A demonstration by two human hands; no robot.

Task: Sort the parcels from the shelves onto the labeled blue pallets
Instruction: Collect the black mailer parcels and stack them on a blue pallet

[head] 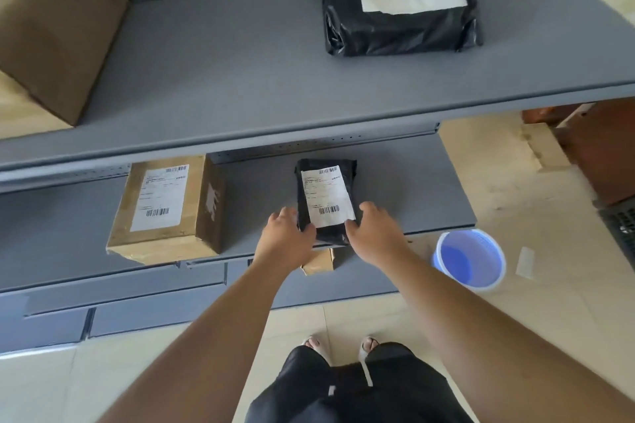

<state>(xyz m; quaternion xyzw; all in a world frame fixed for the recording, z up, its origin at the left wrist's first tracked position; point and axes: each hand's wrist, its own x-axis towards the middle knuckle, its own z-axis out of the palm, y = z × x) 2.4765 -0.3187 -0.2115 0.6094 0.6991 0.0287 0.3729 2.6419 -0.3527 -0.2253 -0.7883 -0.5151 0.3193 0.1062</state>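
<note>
A small black plastic-wrapped parcel (326,196) with a white barcode label lies near the front edge of the middle grey shelf (412,189). My left hand (287,233) grips its near left corner, fingers curled round the edge. My right hand (374,230) holds its near right corner, thumb on the label's edge. A brown cardboard parcel (165,209) with a white label sits to the left on the same shelf. A larger black bagged parcel (398,3) rests on the upper shelf (223,72). No blue pallet is in view.
A big plain cardboard box (51,24) fills the upper shelf's left end. A small cardboard piece (318,261) shows below the middle shelf. A blue plastic bucket (469,259) stands on the tiled floor at right, near wooden pieces (546,148).
</note>
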